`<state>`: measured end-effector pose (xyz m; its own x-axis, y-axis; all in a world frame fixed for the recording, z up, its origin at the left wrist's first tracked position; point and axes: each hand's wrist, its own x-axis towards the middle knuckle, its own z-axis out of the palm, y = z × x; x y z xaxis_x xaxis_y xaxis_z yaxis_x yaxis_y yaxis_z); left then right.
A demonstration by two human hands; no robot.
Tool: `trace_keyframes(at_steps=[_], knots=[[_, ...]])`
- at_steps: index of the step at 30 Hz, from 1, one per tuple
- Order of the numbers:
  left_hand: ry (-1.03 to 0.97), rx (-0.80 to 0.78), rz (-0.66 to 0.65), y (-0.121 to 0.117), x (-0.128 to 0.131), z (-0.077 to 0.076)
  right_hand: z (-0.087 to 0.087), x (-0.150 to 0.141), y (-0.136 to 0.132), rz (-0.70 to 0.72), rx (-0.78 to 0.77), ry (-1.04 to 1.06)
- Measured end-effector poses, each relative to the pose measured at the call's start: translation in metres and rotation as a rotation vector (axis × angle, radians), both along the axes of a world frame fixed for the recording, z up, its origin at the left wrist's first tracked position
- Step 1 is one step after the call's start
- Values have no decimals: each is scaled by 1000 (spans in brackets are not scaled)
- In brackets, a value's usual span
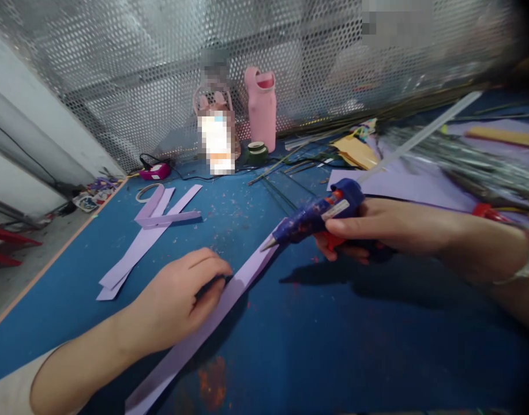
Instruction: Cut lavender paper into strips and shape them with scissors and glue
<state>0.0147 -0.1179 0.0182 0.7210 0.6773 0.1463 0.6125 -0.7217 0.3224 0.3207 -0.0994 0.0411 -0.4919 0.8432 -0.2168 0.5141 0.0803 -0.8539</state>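
My right hand is wrapped round a blue hot glue gun, with a clear glue stick jutting from its back. The gun's metal nozzle points down and left, over the far end of a long lilac paper strip; whether it touches the paper I cannot tell. My left hand rests at the strip's left edge, fingers curled and the thumb and forefinger close together at the paper. Farther left on the blue table lie several more lilac strips, some crossing one another.
At the back stand a pink bottle, a small dark jar and a lit, pixelated screen. A magenta plug block sits at the back left. On the right are lilac sheets, a yellow packet and wrapped bundles.
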Motion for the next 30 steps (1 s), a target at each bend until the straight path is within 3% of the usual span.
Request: trace_keyframes(at_steps=[4,10,17,24,30], knots=[[81,-175,-51,-2,1,0,2,6,-1,99,-48,-135],[96,-177,3,2,2,-3,-2,-2,1,99,16,-396],[82,-157,-21,5,3,-4,-5,-14,-1,91,51,-455],[96,-172,-15,6,4,-7,-8,-33,-8,242,182,-296],[132,-149,-24,5,4,-4,-14,-27,-6,71,207,-422]])
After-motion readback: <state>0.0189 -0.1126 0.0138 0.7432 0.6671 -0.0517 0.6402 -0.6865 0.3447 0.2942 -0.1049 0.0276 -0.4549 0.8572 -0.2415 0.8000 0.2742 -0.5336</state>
